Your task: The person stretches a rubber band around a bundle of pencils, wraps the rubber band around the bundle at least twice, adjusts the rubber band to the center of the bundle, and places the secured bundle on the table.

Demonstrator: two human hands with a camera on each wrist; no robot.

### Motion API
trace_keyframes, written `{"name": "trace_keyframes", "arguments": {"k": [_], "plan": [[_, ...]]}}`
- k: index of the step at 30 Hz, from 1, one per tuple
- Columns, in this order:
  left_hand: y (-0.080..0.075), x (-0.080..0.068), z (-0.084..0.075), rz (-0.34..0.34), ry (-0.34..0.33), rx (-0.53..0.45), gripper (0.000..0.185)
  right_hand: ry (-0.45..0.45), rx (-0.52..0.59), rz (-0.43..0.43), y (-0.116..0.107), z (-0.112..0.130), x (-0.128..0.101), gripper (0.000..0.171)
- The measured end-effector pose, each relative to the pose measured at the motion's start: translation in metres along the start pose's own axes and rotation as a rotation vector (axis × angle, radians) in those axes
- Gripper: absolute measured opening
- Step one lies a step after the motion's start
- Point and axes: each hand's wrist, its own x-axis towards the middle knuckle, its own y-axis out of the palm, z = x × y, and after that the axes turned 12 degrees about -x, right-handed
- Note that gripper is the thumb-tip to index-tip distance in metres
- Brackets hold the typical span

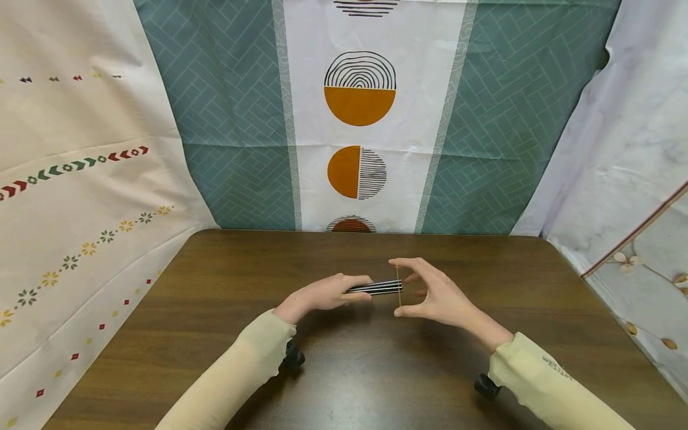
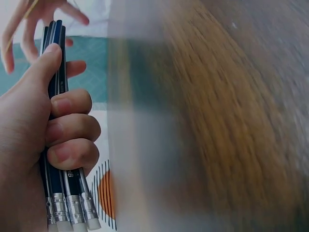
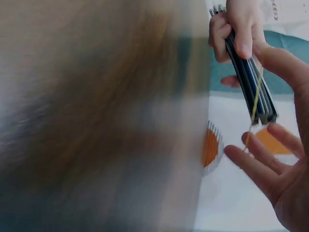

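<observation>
Left hand (image 1: pixel 328 294) grips the pencil bundle (image 1: pixel 376 287); right hand (image 1: pixel 430 295), fingers spread, stretches a rubber band (image 1: pixel 398 286) around the bundle's tip — could easily snap off.

Dark blue pencils (image 1: pixel 376 287) with thin pale stripes, silver ferrules and white erasers sit in the left hand (image 1: pixel 322 294). A yellowish rubber band (image 1: pixel 398 285) stretches across the right hand (image 1: pixel 438 295). Both sleeves (image 1: pixel 252 352) are cream. Beneath the hands lies a dark brown wood-grain table (image 1: pixel 215 286). Beyond them hangs a teal herringbone curtain (image 1: pixel 231 119), its white centre panel bearing orange half-circles and black lines; the blurred wrist views seemingly repeat those colours.
</observation>
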Motion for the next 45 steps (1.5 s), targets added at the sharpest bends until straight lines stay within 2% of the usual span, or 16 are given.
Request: {"name": "trace_keyframes", "arguments": {"k": [3, 6, 10, 13, 17, 22, 26, 29, 32, 35, 38, 40, 45], "plan": [[0.002, 0.001, -0.003, 0.008, 0.008, -0.009, 0.027, -0.021, -0.098, 0.022, 0.004, 0.007, 0.010, 0.086], [0.003, 0.002, -0.007, 0.007, 0.021, -0.018, 0.022, -0.074, -0.142, 0.003, 0.011, 0.010, 0.019, 0.073], [0.002, 0.000, -0.010, -0.003, 0.062, -0.052, 0.020, -0.160, -0.090, -0.065, 0.019, 0.008, 0.026, 0.049], [0.002, -0.002, -0.011, -0.022, 0.083, -0.073, 0.019, -0.182, -0.010, -0.089, 0.022, 0.008, 0.028, 0.039], [0.002, -0.003, -0.009, -0.063, 0.085, -0.090, 0.018, -0.147, 0.099, -0.084, 0.025, 0.007, 0.030, 0.033], [0.001, -0.005, -0.009, -0.118, 0.093, -0.126, 0.020, -0.022, 0.221, -0.104, 0.027, 0.007, 0.029, 0.027], [-0.003, -0.006, -0.012, -0.182, 0.105, -0.182, 0.023, 0.036, 0.378, -0.106, 0.027, 0.004, 0.027, 0.022], [-0.007, -0.006, -0.017, -0.253, 0.119, -0.218, 0.026, 0.042, 0.413, -0.039, 0.027, 0.000, 0.027, 0.018], [-0.011, -0.005, -0.021, -0.330, 0.120, -0.219, 0.027, 0.038, 0.342, 0.091, 0.025, -0.002, 0.026, 0.015], [-0.013, -0.003, -0.022, -0.402, 0.091, -0.215, 0.027, -0.003, 0.296, 0.239, 0.021, 0.001, 0.024, 0.017], [-0.013, 0.001, -0.020, -0.441, 0.049, -0.244, 0.028, -0.096, 0.275, 0.297, 0.016, 0.007, 0.021, 0.021], [-0.013, 0.004, -0.017, -0.447, 0.016, -0.268, 0.028, -0.167, 0.265, 0.278, 0.014, 0.012, 0.021, 0.022], [-0.007, 0.012, -0.009, -0.419, -0.066, -0.302, 0.032, -0.300, 0.294, 0.122, 0.017, 0.023, 0.022, 0.023]]}}
